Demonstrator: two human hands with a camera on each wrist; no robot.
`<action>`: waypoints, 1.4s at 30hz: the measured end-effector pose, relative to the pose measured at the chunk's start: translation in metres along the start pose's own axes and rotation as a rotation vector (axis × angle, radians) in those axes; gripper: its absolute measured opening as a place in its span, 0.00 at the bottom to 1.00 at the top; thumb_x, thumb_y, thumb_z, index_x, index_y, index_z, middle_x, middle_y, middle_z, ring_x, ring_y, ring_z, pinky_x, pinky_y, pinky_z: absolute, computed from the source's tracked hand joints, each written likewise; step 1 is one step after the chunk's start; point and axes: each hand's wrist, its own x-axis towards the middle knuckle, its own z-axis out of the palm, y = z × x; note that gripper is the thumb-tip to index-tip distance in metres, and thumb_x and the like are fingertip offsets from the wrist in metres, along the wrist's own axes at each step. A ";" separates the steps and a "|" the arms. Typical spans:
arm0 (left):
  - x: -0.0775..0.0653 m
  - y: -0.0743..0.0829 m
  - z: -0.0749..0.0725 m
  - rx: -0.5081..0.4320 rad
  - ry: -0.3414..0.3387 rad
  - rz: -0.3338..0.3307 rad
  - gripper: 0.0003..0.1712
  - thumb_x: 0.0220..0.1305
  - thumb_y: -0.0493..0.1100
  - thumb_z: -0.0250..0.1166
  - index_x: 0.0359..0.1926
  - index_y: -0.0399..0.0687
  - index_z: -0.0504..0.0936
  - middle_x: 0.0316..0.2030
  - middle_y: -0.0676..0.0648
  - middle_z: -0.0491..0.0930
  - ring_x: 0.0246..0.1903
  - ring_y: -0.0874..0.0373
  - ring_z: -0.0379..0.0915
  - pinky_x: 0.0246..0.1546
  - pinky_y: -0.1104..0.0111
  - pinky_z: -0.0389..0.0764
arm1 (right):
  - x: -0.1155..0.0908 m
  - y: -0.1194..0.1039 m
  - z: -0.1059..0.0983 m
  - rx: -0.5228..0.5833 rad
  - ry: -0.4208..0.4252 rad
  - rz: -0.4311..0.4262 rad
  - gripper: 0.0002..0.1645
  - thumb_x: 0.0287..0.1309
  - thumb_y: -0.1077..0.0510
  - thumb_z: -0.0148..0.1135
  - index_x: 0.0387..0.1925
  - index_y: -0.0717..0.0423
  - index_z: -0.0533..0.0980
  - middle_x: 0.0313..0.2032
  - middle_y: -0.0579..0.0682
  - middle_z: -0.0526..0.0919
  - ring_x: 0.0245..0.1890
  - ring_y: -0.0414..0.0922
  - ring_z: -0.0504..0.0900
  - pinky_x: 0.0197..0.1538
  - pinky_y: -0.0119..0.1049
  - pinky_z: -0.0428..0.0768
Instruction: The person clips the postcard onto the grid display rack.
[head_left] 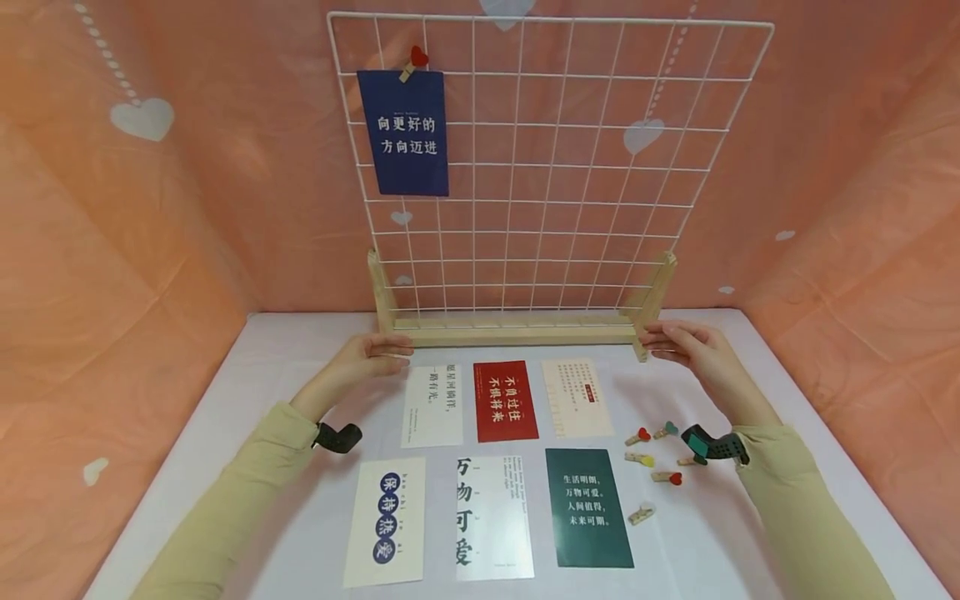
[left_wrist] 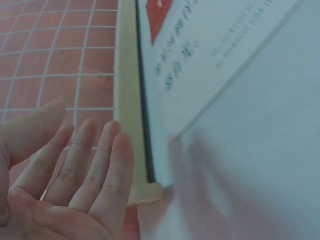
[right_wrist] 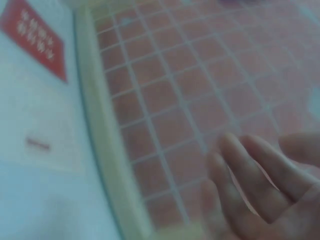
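My left hand [head_left: 367, 357] is at the left foot of the wooden stand [head_left: 517, 336], fingers extended and holding nothing. At the stand's right foot is my right hand [head_left: 690, 343], its fingers likewise extended; whether either hand touches the wood I cannot tell. A white wire grid [head_left: 551, 167] rises from the stand. On its upper left hangs a dark blue card [head_left: 405, 171], clipped by a wooden clothespin with a red heart [head_left: 418, 57]. Just in front of the stand lie a white card [head_left: 431, 425], a red card [head_left: 504, 429] and a cream card [head_left: 573, 421].
Nearer me lie a card with blue circles [head_left: 367, 525], a white card with large characters [head_left: 495, 533] and a green card [head_left: 588, 546]. Several small clothespins [head_left: 642, 512] are scattered at the right on the white table [head_left: 300, 533]. Orange cloth [head_left: 150, 250] surrounds the table's back and sides.
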 end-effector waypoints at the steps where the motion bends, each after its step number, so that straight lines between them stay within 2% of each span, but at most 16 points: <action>1: -0.001 -0.003 0.000 0.003 0.003 -0.003 0.27 0.62 0.27 0.59 0.62 0.22 0.64 0.56 0.23 0.68 0.55 0.35 0.69 0.52 0.54 0.76 | -0.002 0.005 -0.002 -0.011 -0.012 0.006 0.28 0.72 0.47 0.47 0.58 0.67 0.71 0.48 0.53 0.83 0.48 0.42 0.81 0.51 0.28 0.77; 4: -0.003 -0.008 0.001 -0.001 0.009 -0.020 0.28 0.62 0.26 0.59 0.63 0.22 0.63 0.55 0.23 0.69 0.54 0.33 0.69 0.53 0.53 0.76 | -0.009 0.018 -0.008 -0.054 -0.056 0.025 0.29 0.73 0.48 0.45 0.58 0.70 0.70 0.49 0.56 0.82 0.49 0.42 0.81 0.52 0.28 0.77; 9: -0.005 -0.013 0.003 -0.009 0.020 -0.080 0.29 0.63 0.29 0.59 0.63 0.22 0.63 0.56 0.24 0.69 0.55 0.36 0.70 0.54 0.53 0.75 | -0.023 0.036 -0.017 -0.115 -0.088 0.114 0.32 0.73 0.46 0.44 0.59 0.74 0.68 0.51 0.59 0.80 0.51 0.43 0.80 0.52 0.27 0.77; 13: -0.005 -0.017 0.003 0.058 0.034 -0.108 0.27 0.64 0.31 0.61 0.61 0.23 0.66 0.54 0.27 0.72 0.52 0.43 0.73 0.51 0.60 0.78 | -0.031 0.047 -0.023 -0.140 -0.113 0.182 0.34 0.73 0.46 0.43 0.60 0.73 0.66 0.54 0.65 0.77 0.51 0.45 0.80 0.52 0.26 0.76; 17: -0.004 -0.018 0.001 0.115 0.040 -0.125 0.25 0.64 0.32 0.61 0.60 0.24 0.68 0.53 0.29 0.74 0.50 0.46 0.74 0.49 0.65 0.79 | -0.038 0.056 -0.028 -0.159 -0.129 0.212 0.33 0.74 0.46 0.43 0.61 0.73 0.67 0.54 0.65 0.77 0.50 0.45 0.80 0.51 0.26 0.76; 25: -0.005 -0.020 0.002 0.062 0.034 -0.168 0.26 0.63 0.29 0.60 0.61 0.23 0.66 0.54 0.27 0.72 0.49 0.49 0.74 0.47 0.63 0.80 | -0.050 0.068 -0.037 -0.123 -0.134 0.248 0.33 0.74 0.47 0.44 0.60 0.74 0.66 0.54 0.67 0.76 0.49 0.42 0.81 0.51 0.29 0.78; 33: -0.004 -0.024 0.001 0.093 0.025 -0.171 0.26 0.63 0.30 0.61 0.60 0.25 0.68 0.53 0.30 0.75 0.47 0.53 0.76 0.46 0.65 0.79 | -0.057 0.072 -0.041 -0.149 -0.142 0.272 0.34 0.74 0.46 0.41 0.62 0.74 0.64 0.55 0.64 0.76 0.49 0.37 0.80 0.50 0.27 0.77; 39: -0.002 -0.023 0.004 0.100 0.054 -0.184 0.26 0.61 0.29 0.62 0.60 0.24 0.68 0.53 0.29 0.74 0.49 0.50 0.74 0.45 0.65 0.80 | -0.057 0.077 -0.042 -0.131 -0.149 0.254 0.33 0.74 0.48 0.42 0.61 0.76 0.64 0.55 0.67 0.76 0.47 0.38 0.81 0.49 0.28 0.78; 42: 0.000 -0.021 0.007 0.149 0.071 -0.162 0.25 0.60 0.29 0.63 0.58 0.22 0.69 0.51 0.28 0.75 0.46 0.48 0.75 0.42 0.65 0.81 | -0.058 0.079 -0.042 -0.133 -0.148 0.259 0.33 0.74 0.47 0.42 0.61 0.76 0.64 0.54 0.65 0.77 0.47 0.38 0.81 0.49 0.27 0.78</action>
